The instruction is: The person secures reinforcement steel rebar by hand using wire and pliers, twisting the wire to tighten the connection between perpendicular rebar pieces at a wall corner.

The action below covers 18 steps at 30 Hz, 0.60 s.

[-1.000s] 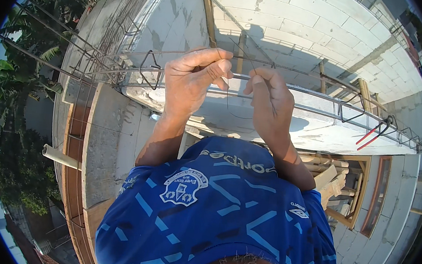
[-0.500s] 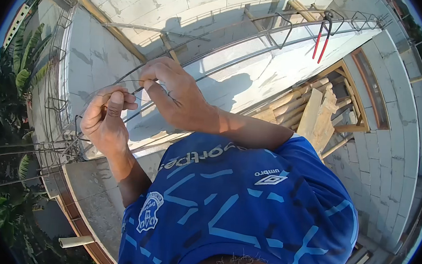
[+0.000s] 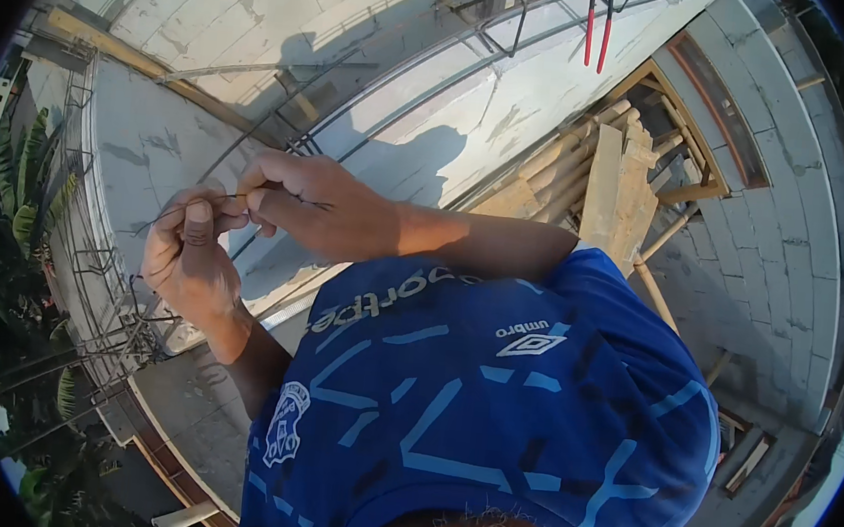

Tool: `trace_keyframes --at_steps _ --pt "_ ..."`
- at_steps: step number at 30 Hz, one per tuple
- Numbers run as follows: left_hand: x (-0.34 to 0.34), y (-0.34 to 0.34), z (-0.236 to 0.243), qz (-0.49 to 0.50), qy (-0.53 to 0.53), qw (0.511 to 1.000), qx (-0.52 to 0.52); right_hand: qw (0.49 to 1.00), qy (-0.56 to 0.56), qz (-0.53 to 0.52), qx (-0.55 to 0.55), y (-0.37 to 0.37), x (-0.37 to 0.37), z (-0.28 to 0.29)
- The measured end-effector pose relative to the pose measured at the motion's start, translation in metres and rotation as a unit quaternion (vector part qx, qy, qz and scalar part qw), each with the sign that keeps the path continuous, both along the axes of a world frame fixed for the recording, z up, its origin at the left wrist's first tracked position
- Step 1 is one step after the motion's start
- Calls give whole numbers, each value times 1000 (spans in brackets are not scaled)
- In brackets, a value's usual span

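A grey block wall [image 3: 254, 8] spans the far side of a building site in hard sunlight, and a pale wall [image 3: 527, 97] runs before me, slanting from lower left to upper right. My blue shirt [image 3: 490, 400] fills the foreground. Beyond the pale wall's near edge, toward its right end, lie stacked poles [image 3: 559, 187] and a board [image 3: 604, 184]. Rebar [image 3: 520, 31] with bent ties stretches along the same wall, and red-handled pliers [image 3: 604, 44] hang near its right end, well apart from my fingers.

At the wall's left end, I hold my hands close together in the air: the right hand [image 3: 326, 210] pinches thumb against finger on a wire [image 3: 229, 196], and the left hand [image 3: 189, 268] has its own thumb and finger closed on it just beside. The step in hand, I judge, is shaping or straightening the wire between these two pinches; the next move would call for a firm fingertip hold and a check on the loose end.

The wire is thin and dark brown, slightly bowed, one end jutting past my left fingers. Whether it is doubled, I cannot tell.
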<state>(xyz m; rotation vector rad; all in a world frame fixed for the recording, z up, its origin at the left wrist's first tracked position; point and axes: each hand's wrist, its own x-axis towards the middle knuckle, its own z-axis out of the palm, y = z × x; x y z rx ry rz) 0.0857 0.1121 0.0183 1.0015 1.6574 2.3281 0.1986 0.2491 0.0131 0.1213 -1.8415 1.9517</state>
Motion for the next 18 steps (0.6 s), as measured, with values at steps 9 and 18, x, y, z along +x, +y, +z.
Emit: trace_keyframes --at_steps 9,18 --pt "10 0 11 -27 -53 998 19 998 -15 7 -63 -13 -2 -3" --pt "5 -10 6 27 -48 995 82 996 -75 18 -51 -21 -6 7"
